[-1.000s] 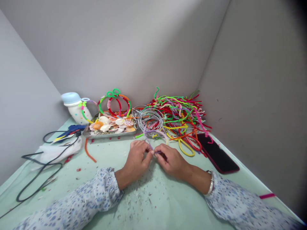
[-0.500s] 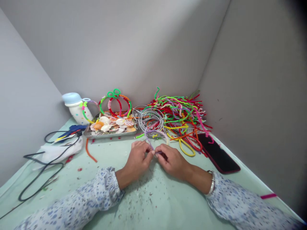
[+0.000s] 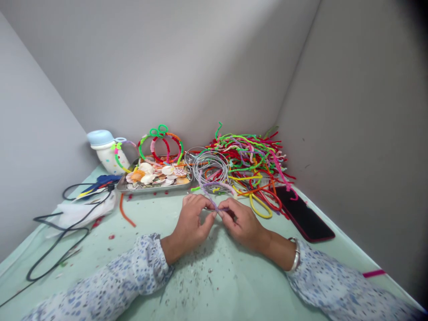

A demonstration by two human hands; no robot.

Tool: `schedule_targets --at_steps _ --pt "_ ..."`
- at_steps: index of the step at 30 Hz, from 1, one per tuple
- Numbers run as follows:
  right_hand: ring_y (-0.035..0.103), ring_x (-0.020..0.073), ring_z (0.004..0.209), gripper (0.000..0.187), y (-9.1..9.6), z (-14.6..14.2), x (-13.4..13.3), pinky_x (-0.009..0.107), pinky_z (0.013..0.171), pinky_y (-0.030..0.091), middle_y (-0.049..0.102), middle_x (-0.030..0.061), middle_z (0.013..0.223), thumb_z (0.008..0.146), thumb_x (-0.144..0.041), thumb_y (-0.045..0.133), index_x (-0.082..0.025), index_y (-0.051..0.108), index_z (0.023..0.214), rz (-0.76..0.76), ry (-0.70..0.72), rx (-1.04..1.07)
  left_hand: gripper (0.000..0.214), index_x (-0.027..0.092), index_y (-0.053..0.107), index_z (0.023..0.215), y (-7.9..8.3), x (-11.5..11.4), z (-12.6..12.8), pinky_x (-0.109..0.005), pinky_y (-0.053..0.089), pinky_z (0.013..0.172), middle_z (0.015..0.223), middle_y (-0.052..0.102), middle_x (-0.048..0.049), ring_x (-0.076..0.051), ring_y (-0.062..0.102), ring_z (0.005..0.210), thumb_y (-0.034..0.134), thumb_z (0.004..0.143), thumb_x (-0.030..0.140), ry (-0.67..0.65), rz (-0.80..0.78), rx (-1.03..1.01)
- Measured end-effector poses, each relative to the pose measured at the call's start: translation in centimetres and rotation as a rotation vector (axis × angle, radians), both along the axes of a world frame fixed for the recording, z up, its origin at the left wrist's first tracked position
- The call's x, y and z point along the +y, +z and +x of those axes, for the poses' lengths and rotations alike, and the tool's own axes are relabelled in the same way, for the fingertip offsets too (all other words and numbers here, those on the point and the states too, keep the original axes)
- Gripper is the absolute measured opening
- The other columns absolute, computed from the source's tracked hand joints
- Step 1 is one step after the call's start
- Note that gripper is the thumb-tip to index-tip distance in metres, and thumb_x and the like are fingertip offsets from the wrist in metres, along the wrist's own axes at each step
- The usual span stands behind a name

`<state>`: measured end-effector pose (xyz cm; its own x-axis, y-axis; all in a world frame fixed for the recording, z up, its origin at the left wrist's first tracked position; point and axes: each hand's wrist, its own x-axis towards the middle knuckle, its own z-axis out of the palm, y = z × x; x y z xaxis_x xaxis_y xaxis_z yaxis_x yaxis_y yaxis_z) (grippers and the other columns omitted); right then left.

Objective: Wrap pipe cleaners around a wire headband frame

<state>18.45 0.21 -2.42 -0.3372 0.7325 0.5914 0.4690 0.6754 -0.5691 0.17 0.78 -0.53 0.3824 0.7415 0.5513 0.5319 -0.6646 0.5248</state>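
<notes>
Between my two hands is a purple pipe cleaner (image 3: pixel 208 195), pinched close to a crossing point, with its loop and a pale end standing up beyond my fingers. My left hand (image 3: pixel 194 219) has thumb and forefinger closed on it from the left. From the right, my right hand (image 3: pixel 241 223) grips it the same way, the fingertips of both hands nearly touching. Just behind lies a coil of grey wire (image 3: pixel 211 167), partly covered by the purple loop. Exactly how the strands join at the fingertips is too small to make out.
A heap of coloured pipe cleaners (image 3: pixel 250 151) and a phone (image 3: pixel 302 214) lie to the right. At the back left stand a metal tray (image 3: pixel 157 191) of shells, wrapped rings (image 3: pixel 161 149) and a white bottle (image 3: pixel 112 158). A black cable (image 3: pixel 50 218) curls at far left.
The purple pipe cleaner has shifted at my fingertips, its free part now leaning further left and crossing more visibly. My hands have barely moved; the fingertips sit slightly differently.
</notes>
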Motion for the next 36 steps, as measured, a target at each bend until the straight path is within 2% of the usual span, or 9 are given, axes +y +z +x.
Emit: schedule_targets --at_steps 12,19,25,36 --pt "0.061 0.0175 0.074 0.009 0.00 -0.07 -0.03 0.028 0.067 0.048 0.064 0.0028 0.081 0.090 -0.017 0.051 -0.021 0.056 0.096 -0.017 -0.006 0.021 0.004 0.022 0.056 0.086 -0.29 0.09 -0.10 -0.040 0.040 0.085 0.086 0.063 -0.0035 -0.023 0.056 0.087 0.056 0.083 0.022 0.013 0.027 0.020" --pt "0.062 0.0168 0.074 0.013 0.06 0.08 -0.11 0.027 0.066 0.049 0.066 0.0046 0.088 0.089 -0.017 0.052 -0.020 0.056 0.100 -0.083 0.028 0.068 0.003 0.021 0.058 0.085 -0.32 0.24 -0.07 -0.039 0.039 0.084 0.082 0.064 -0.0022 -0.021 0.055 0.083 0.057 0.086 0.024 0.011 0.022 0.016" --pt "0.064 0.0168 0.076 0.014 -0.14 0.05 -0.09 0.028 0.068 0.051 0.066 0.0050 0.090 0.089 -0.015 0.051 -0.020 0.057 0.101 -0.076 0.003 0.104 0.006 0.021 0.060 0.088 -0.07 0.12 -0.12 -0.038 0.039 0.084 0.084 0.064 -0.0034 -0.021 0.055 0.084 0.055 0.088 0.024 -0.034 0.025 0.022" --pt "0.063 0.0161 0.071 0.009 -0.01 -0.04 -0.15 0.027 0.064 0.050 0.064 0.0043 0.084 0.089 -0.017 0.051 -0.019 0.056 0.096 -0.116 -0.001 0.105 0.009 0.020 0.058 0.081 -0.16 0.21 -0.10 -0.037 0.039 0.082 0.080 0.063 -0.0026 -0.021 0.055 0.081 0.053 0.088 0.021 -0.034 0.038 0.029"
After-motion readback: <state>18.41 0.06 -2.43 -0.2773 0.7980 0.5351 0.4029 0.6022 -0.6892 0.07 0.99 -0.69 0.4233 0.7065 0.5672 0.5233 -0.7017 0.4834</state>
